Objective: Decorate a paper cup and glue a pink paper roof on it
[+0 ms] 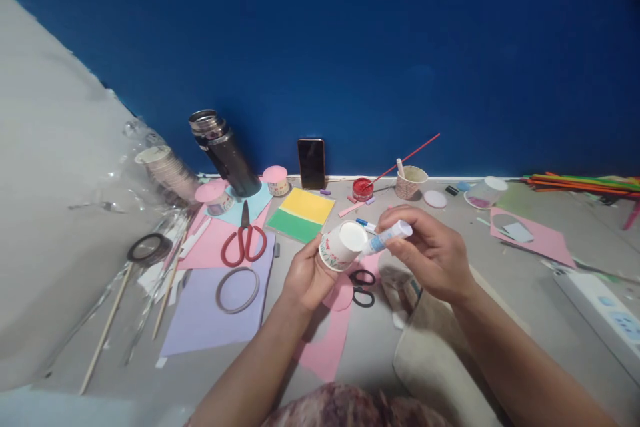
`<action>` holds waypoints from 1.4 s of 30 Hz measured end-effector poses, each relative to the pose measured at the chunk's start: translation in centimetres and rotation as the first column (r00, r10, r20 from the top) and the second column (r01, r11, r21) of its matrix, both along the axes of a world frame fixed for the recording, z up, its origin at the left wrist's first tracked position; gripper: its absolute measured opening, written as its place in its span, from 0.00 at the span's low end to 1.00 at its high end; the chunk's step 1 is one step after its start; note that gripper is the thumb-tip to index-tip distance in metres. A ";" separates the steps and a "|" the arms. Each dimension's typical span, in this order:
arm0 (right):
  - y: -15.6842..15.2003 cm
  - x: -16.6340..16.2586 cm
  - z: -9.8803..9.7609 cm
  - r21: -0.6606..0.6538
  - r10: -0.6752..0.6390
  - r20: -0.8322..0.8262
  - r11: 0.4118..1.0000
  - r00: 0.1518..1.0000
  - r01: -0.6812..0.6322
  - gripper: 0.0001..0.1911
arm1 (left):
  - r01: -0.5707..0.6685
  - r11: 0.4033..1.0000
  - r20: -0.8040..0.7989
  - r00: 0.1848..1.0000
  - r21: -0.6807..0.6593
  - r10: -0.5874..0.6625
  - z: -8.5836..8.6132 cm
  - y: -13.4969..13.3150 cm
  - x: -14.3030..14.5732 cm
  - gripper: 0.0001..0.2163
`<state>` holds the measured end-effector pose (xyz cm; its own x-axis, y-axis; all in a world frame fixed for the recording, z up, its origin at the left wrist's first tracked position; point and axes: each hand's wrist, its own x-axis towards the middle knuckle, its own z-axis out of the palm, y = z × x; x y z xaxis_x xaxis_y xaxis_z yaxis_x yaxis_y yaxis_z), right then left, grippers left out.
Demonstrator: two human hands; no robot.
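Observation:
My left hand [306, 273] is closed around a small printed paper cup [341, 246], held on its side with its white bottom facing me. My right hand [433, 250] pinches a white and blue glue tube [387, 237], whose tip rests against the cup's bottom rim. Both hands hover above the grey floor, over a pink paper piece [327, 340] and small black scissors [362, 286].
Red scissors [245, 243], tape rings [237, 289], coloured paper sheets [301, 213], a steel flask [223, 151], stacked cups [167, 172], a phone [311, 163] leaning on the blue wall, a red paint pot [363, 189], a power strip [603, 313] at right.

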<state>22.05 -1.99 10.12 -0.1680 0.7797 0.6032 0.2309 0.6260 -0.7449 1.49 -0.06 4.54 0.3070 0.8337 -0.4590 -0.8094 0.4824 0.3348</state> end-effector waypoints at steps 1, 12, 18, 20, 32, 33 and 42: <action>-0.1 -0.1 0.0 0.031 0.026 0.016 0.999 1.000 -0.026 0.05 | 0.016 1.000 -0.005 1.000 -0.001 -0.016 -0.1 0.0 0.0 0.19; -0.5 -0.8 -0.3 0.134 0.014 0.001 0.991 1.000 -0.014 0.06 | 0.322 0.937 0.001 0.946 0.133 -0.325 -1.4 -1.3 0.9 0.17; -0.5 -0.7 0.0 0.178 0.014 0.011 0.984 1.000 -0.016 0.07 | 0.305 0.946 0.005 0.951 0.106 -0.308 -1.3 -1.3 1.1 0.18; -0.4 -0.6 0.2 0.194 -0.035 0.055 0.981 0.998 0.024 0.06 | 0.297 0.950 0.010 0.954 0.099 -0.300 -1.3 -1.3 1.2 0.20; -0.9 -0.3 1.2 0.045 -0.183 0.169 0.983 0.969 0.178 0.03 | 0.035 0.999 -0.017 0.999 0.030 -0.035 -0.2 -0.8 0.9 0.15; -1.0 -0.5 1.2 -0.026 -0.167 0.129 0.985 0.978 0.171 0.04 | 0.013 0.999 -0.039 0.999 0.042 -0.011 -0.1 -0.8 1.0 0.16; -1.1 -2.2 1.1 -0.344 -0.222 -0.292 0.932 0.930 0.115 0.13 | -0.094 0.982 -0.101 0.989 0.167 0.112 -0.5 -1.4 1.5 0.10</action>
<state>19.86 -3.06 11.25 0.1434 0.9368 0.3192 0.0271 0.3187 -0.9475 3.00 -1.41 4.07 0.1710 0.9239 -0.3422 -0.8059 0.3310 0.4909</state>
